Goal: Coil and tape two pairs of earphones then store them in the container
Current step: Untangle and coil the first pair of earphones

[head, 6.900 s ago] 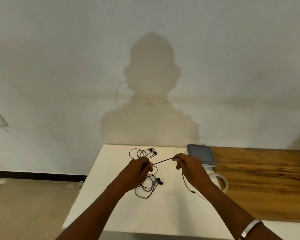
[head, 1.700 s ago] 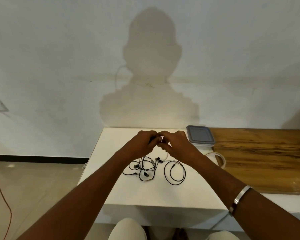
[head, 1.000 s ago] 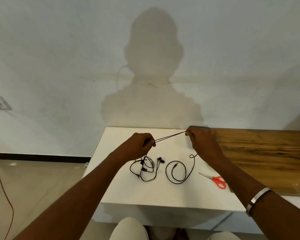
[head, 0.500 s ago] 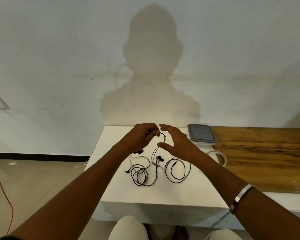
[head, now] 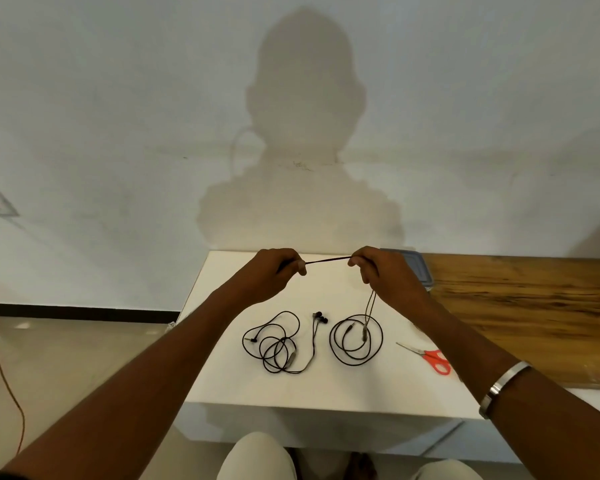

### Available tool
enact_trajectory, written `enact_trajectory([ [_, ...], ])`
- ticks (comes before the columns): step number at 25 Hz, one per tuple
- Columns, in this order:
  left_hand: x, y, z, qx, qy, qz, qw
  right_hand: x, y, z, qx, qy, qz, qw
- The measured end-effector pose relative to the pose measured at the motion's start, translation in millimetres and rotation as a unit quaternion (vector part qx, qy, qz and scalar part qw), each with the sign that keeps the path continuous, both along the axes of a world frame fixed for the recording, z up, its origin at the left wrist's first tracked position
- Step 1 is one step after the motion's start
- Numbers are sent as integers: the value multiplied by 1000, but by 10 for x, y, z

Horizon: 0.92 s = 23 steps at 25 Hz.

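Note:
Two black earphone sets are in view. One earphone cable runs taut between my hands above the table, then hangs from my right hand into a loose loop on the white table. My left hand pinches one end of the taut stretch; my right hand pinches the other. The second earphone set lies in a loose tangle on the table, left of the loop, with its earbuds at the top right. The grey-lidded container stands behind my right hand, partly hidden.
Red-handled scissors lie on the table to the right of the loop. A wooden tabletop adjoins on the right. A wall rises just behind the table, and a red cord hangs at the far left.
My hands have moved apart, pulling a stretch of cable taut between them again. Half a second ago they were close together with the right hand open. The scissors are uncovered again.

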<state>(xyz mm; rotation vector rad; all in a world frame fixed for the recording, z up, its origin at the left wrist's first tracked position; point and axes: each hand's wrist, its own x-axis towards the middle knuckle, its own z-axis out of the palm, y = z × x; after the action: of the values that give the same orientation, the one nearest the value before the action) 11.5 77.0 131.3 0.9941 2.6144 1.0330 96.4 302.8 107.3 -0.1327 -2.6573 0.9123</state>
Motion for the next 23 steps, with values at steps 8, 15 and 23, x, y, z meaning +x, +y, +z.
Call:
enact_trajectory([
  [8,110,3,-107,38,-128,13,991,72,109,-88,-1,4,-62,998],
  [15,432,-75,-84,221,-532,-24,817,138,-11,-336,-50,-34,-58,997],
  [23,688,-25,-39,330,-616,-124,704,142,-281,-537,-48,-76,-14,996],
])
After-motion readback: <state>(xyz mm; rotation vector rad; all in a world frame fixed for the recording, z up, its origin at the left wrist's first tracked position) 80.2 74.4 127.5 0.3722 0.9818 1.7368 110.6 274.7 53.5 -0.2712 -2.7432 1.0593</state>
